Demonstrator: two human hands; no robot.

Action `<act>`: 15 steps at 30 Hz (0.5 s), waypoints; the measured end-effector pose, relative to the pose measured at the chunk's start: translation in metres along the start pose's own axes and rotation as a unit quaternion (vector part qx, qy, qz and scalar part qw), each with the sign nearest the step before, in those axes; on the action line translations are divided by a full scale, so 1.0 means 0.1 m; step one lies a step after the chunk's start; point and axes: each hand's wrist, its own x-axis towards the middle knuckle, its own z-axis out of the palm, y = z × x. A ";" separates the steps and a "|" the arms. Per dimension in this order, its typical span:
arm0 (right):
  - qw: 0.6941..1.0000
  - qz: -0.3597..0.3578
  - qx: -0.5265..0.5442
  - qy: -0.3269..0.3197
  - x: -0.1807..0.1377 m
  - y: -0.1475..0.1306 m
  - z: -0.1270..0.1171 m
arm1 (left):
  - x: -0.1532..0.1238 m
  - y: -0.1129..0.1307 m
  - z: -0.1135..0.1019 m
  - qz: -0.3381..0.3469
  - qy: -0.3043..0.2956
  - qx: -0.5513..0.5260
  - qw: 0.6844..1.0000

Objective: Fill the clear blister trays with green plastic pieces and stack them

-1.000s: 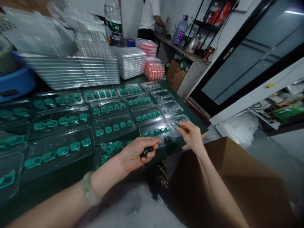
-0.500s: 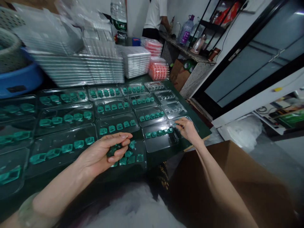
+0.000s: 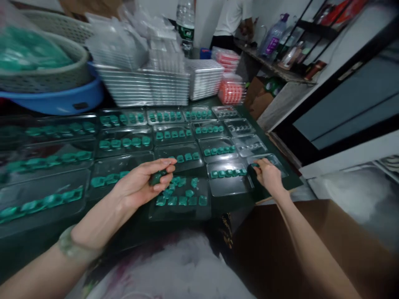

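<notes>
Trays [image 3: 229,187] lie in rows on the surface [image 3: 293,182], stacked containers [image 3: 143,86] behind; a basket [image 3: 46,82] sits in a basin [image 3: 50,99], rear left; carton [image 3: 336,222], front right.

Head view: from the wearer's head, facing forward and down
Trays [image 3: 230,189]: near, seen from above
Door [image 3: 352,120]: farther, right side
</notes>
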 end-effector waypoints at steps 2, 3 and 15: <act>1.000 0.007 -0.018 0.016 -0.01 0.03 0.04 | -0.05 0.05 -0.10 0.018 0.029 -0.004 0.999; 1.000 0.005 -0.023 0.017 -0.01 0.04 0.05 | -0.07 0.07 -0.15 0.025 0.050 -0.003 0.998; 0.996 -0.002 0.025 0.089 -0.04 -0.21 -0.28 | -0.22 0.02 -0.42 0.070 0.056 0.042 0.995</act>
